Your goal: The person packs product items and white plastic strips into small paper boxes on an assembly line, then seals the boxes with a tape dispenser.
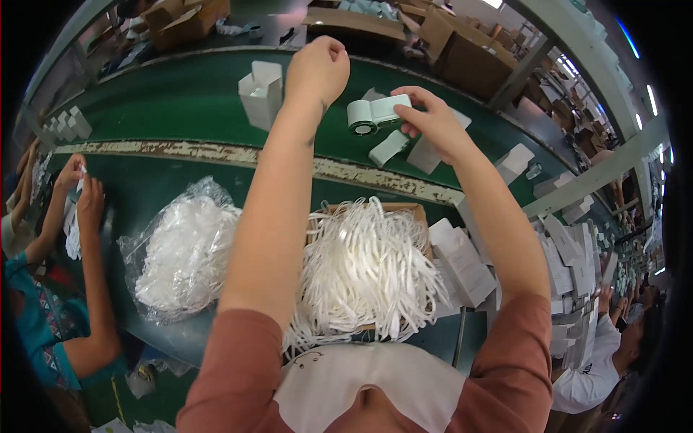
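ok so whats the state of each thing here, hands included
left hand: closed in a fist, raised over the belt
right hand: gripping the white device
white device: held in the air
white carton: upright, top flaps open
plastic bag: open, full of white strips
cardboard box: overflowing with white strips

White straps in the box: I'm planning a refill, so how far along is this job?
Done: finished-looking white cartons stand on the green belt. In hand: the right hand holds a small white device; the left hand is raised, closed. Left: the box of white straps is heaped, and a bag of straps is full.
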{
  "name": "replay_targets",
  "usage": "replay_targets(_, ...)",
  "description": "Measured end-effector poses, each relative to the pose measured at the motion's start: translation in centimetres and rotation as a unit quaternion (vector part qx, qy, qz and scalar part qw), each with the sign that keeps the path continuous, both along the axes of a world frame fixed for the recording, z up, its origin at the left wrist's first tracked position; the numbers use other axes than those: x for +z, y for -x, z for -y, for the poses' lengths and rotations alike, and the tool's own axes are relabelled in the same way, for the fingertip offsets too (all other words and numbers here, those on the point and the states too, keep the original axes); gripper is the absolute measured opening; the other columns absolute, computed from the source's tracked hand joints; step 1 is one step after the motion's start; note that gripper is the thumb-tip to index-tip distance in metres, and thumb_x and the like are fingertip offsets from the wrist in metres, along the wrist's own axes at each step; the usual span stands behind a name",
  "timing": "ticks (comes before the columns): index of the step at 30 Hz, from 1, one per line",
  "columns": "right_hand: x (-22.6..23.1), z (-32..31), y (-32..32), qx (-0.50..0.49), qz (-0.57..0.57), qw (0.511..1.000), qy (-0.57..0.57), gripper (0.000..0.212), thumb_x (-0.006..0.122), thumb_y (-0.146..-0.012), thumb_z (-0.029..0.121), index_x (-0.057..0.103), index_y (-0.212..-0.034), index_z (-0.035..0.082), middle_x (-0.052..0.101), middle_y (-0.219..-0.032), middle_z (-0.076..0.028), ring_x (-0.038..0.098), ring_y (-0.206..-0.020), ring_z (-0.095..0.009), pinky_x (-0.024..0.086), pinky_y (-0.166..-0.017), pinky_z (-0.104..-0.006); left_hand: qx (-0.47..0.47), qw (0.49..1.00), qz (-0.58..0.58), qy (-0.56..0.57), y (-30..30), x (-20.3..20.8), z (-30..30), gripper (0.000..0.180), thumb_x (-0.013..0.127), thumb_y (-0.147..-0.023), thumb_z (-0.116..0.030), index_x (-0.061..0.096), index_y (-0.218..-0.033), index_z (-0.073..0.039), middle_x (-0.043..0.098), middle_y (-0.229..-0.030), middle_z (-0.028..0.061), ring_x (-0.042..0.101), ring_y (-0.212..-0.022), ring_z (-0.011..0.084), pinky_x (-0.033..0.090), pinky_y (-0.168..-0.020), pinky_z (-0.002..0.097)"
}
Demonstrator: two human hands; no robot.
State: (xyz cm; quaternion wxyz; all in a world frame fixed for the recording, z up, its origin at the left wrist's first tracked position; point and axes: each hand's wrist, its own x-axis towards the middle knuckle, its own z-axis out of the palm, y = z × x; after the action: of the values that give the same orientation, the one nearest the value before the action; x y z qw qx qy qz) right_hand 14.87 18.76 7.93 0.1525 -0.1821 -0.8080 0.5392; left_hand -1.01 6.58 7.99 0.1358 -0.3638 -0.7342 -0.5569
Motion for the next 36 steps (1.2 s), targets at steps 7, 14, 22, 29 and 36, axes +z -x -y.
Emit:
replay_targets(7,1.7,-1.0,-4.9,0.019,-0.066,0.998,0.014,0.044,0.065,-0.072,-0.001,0.048,-0.112,0.005,0.051,-0.102,-0.004,0.055,-0.075,-0.008,0.044,-0.064,-0.0212,-0.063,0.928,0.066,0.36,4.9,-8.9,-13.2,0.077,0.058,-0.07,-0.06,0.051,-0.112,0.004,0.053,-0.114,0.0235,0.054,-0.103,0.0344,0.045,-0.085,0.0378)
replay_targets(14,0.5,-2.0,-6.2,-0.044,-0.064,0.997,0.004,0.042,0.066,-0.073,0.003,0.047,-0.111,0.004,0.052,-0.104,-0.008,0.056,-0.069,-0.008,0.044,-0.062,-0.0217,-0.032,0.889,0.105,0.444,3.6,-12.2,-14.4,0.087,0.067,-0.061,-0.035,0.027,-0.133,-0.005,0.044,-0.126,0.0168,0.047,-0.114,0.0296,0.041,-0.092,0.0388)
replay_targets(22,1.7,-1.9,-5.6,-0.082,-0.187,0.978,0.048,0.036,0.066,-0.078,0.013,0.046,-0.106,0.002,0.052,-0.095,-0.009,0.055,-0.064,-0.012,0.045,-0.055,-0.0232,-0.073,0.962,0.168,0.201,5.1,-11.2,-7.6,0.106,0.076,-0.053,-0.02,0.012,-0.136,-0.005,0.029,-0.128,0.0216,0.043,-0.112,0.0369,0.039,-0.094,0.0373)
replay_targets(29,5.9,1.1,-3.5,-0.087,-0.284,0.951,0.083,0.032,0.062,-0.082,0.028,0.045,-0.096,0.004,0.055,-0.077,-0.008,0.056,-0.058,-0.015,0.045,-0.05,-0.0228,-0.089,0.99,0.084,0.07,-0.1,-8.6,-1.0,0.101,0.082,-0.054,-0.027,0.02,-0.13,-0.004,0.044,-0.121,0.0217,0.048,-0.109,0.0369,0.041,-0.09,0.0397)
replay_targets(36,5.6,1.6,2.4,-0.22,-0.223,0.907,-0.28,0.045,0.061,-0.073,0.043,0.045,-0.086,0.004,0.059,-0.074,-0.016,0.059,-0.066,-0.031,0.046,-0.06,-0.0407,-0.027,0.989,-0.138,-0.041,-4.2,-5.8,1.7,0.096,0.082,-0.056,-0.029,0.024,-0.13,-0.01,0.048,-0.113,0.0205,0.048,-0.103,0.0382,0.041,-0.086,0.0408)
